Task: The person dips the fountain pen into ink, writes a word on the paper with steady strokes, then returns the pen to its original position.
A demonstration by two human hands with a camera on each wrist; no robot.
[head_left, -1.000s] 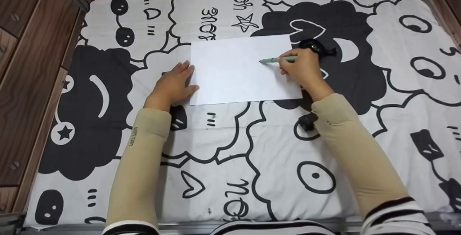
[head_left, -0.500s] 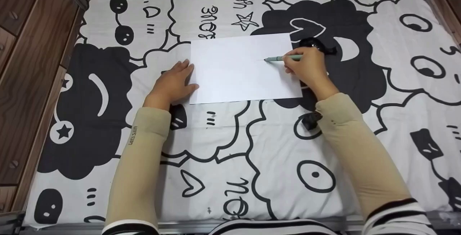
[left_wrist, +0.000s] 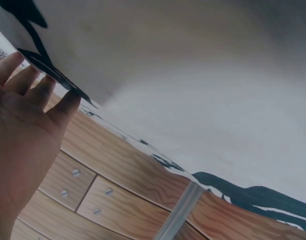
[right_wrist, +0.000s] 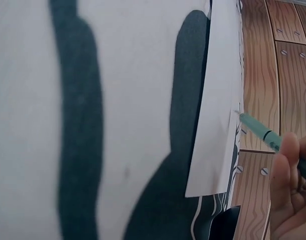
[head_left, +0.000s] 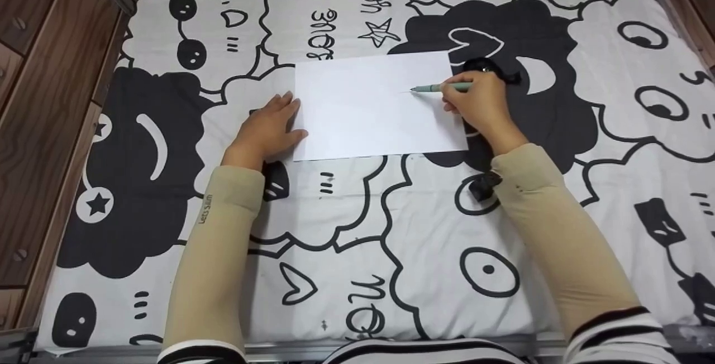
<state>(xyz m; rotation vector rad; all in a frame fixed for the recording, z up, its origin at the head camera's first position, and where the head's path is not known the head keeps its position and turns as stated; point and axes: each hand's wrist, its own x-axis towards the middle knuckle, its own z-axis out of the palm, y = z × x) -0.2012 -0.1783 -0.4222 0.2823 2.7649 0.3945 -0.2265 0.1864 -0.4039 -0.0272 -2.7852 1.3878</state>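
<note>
A white sheet of paper [head_left: 357,118] lies flat on the patterned cloth. My right hand [head_left: 477,101] pinches a green pen [head_left: 438,87] over the paper's right part, its tip at or just above the surface beside a short faint line. In the right wrist view the pen [right_wrist: 255,127] slants from the fingers towards the paper [right_wrist: 210,115]. My left hand [head_left: 269,129] rests with spread fingers at the sheet's left edge, thumb and fingertips touching it. The left wrist view shows that hand [left_wrist: 30,120] with nothing in its grasp; the paper is not clearly distinguishable there.
A black-and-white cloth [head_left: 313,207] with cartoon faces covers the surface. A shiny black object [head_left: 485,65] sits just behind my right hand, its kind unclear. A small black piece [head_left: 483,186] is by the right sleeve. Wood-patterned panels [head_left: 56,129] border the left and back.
My right hand has shifted slightly to the right with the pen, then tilted it a little. A faint short line now shows left of the tip. My left hand stays in place.
</note>
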